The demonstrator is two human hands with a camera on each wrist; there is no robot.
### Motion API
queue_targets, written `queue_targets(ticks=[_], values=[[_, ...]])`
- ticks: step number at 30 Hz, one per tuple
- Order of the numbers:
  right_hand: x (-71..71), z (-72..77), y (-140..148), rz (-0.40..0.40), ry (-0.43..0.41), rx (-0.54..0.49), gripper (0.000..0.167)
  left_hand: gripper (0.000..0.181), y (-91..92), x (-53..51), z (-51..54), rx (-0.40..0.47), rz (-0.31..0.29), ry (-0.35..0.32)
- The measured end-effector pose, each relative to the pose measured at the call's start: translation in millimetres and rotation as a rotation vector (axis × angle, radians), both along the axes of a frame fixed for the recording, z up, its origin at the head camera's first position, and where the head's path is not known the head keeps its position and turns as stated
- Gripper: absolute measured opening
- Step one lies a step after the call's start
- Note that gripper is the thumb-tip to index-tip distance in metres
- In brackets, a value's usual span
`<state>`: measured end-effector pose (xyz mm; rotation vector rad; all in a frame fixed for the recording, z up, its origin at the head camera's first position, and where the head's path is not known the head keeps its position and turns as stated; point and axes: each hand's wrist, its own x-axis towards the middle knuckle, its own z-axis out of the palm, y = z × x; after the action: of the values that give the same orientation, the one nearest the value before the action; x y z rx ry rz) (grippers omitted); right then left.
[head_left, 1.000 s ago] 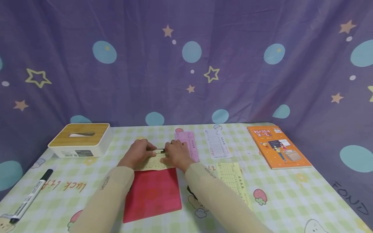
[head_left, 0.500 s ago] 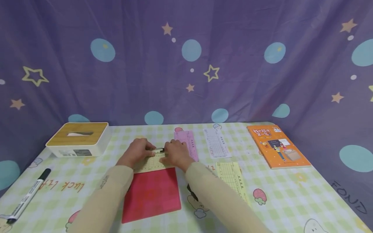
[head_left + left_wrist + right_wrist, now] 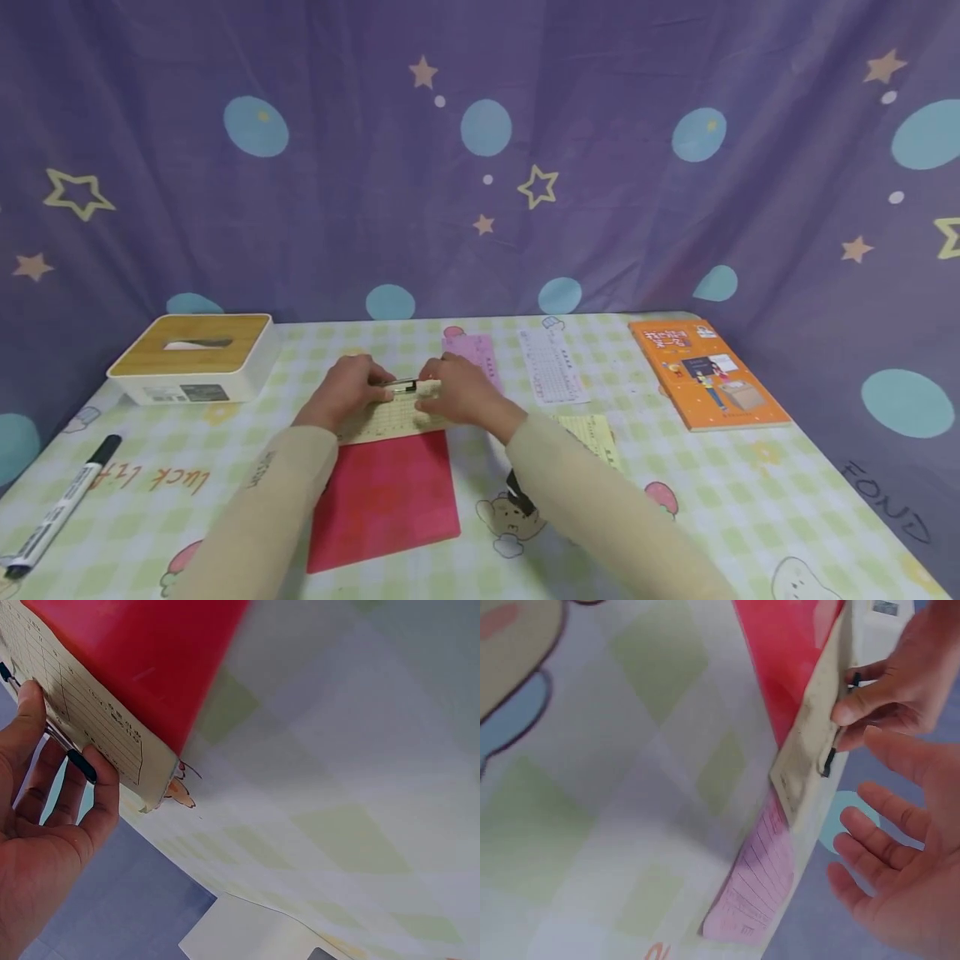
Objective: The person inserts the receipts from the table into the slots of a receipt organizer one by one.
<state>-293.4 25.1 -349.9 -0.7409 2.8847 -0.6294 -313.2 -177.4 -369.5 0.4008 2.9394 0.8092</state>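
A red sheet (image 3: 386, 500), perhaps a clipboard or folder, lies on the table with a yellow printed slip (image 3: 390, 421) across its far edge. Along that edge runs a thin metal clip with black ends (image 3: 81, 766). My left hand (image 3: 345, 392) pinches the clip and the slip's edge, thumb on top and fingers behind, as the left wrist view shows. Close to the clip's right end is my right hand (image 3: 907, 847). In the right wrist view its fingers are spread, apart from the clip, and hold nothing.
A pink slip (image 3: 746, 892), a white slip (image 3: 553, 367) and another yellow slip (image 3: 592, 433) lie to the right. Farther right is an orange book (image 3: 712, 375). A tissue box (image 3: 195, 358) and a black-and-white marker (image 3: 63, 508) are at the left.
My right hand has come off the clip's right end and its forearm has swung slightly right. The left hand keeps its pinch. The head view has shifted a little.
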Motion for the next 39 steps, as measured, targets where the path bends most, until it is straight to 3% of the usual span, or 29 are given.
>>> queue_targets(ticks=[5,12,16,28,35,39], values=[[12.3,14.1,21.8,0.062,-0.057,-0.161,0.038,0.028,-1.2,0.1,0.3,-0.005,0.016,-0.007],[27.1,17.4,65.5,0.133,0.032,-0.219,0.037,0.027,-1.4,3.4,1.6,0.022,0.017,-0.008],[35.8,18.6,98.7,0.143,0.038,-0.245,0.038,0.026,-1.5,4.5,2.2,0.033,0.009,-0.003],[54.2,9.6,181.0,0.003,0.011,-0.296,0.038,0.032,-1.2,7.2,4.4,0.029,0.021,-0.03],[60.9,-0.4,199.4,-0.087,-0.026,-0.274,0.044,0.03,1.4,5.4,0.6,0.013,0.027,0.008],[60.2,-8.0,204.5,-0.149,-0.03,-0.204,0.051,0.029,1.5,4.8,-1.2,0.017,0.028,0.018]])
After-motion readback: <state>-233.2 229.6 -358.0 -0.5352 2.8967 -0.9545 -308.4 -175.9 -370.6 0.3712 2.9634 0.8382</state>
